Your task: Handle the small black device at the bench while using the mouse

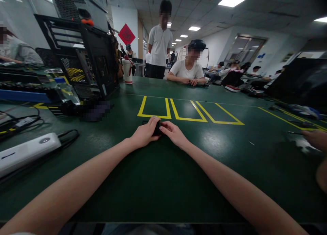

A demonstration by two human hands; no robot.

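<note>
A small black object [157, 128] is between my hands at the middle of the green table [153, 180]. Much of it lies behind fingers, so its kind cannot be made out. My left hand [145, 133] is closed round it from the left, fingers over the top and thumb along the near side. From the right, my right hand [175, 132] has its bent fingertips pressed against the object's edge. Just beyond both hands, yellow tape outlines [154, 117] mark the tabletop.
On the left stand an open black computer case [98, 64], a plastic bottle [66, 91] and a white power strip [30, 153] with cables. A white cup [127, 72] is farther back. Across the table sits a person [187, 69]; another person's hand [316, 139] reaches in at right.
</note>
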